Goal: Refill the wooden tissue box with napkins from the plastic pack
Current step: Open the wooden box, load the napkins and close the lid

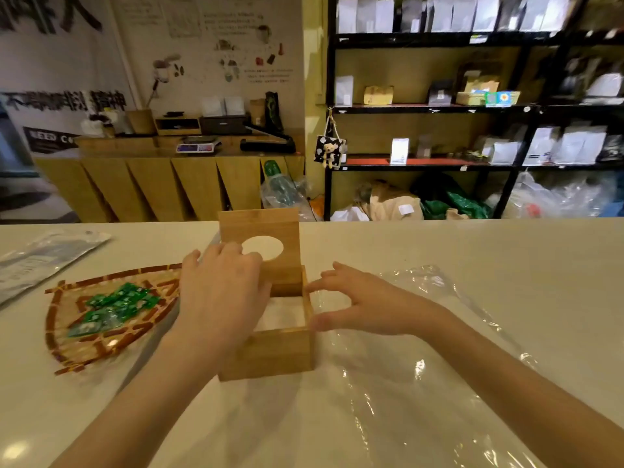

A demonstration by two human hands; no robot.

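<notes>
Box sat under your left hand, fingers curled over its lid, likely to close it on napkins; your right hand hovered spread beside it.

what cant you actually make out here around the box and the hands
Head view only:
- Inside of the wooden box: mostly hidden by the left hand; something white shows, but how full it is cannot be told.
- Left fingertips: hidden behind the raised lid.
- Plastic wrap: clear and glary; whether napkins remain cannot be told.
- Right hand: touching the box or not, unclear.
</notes>
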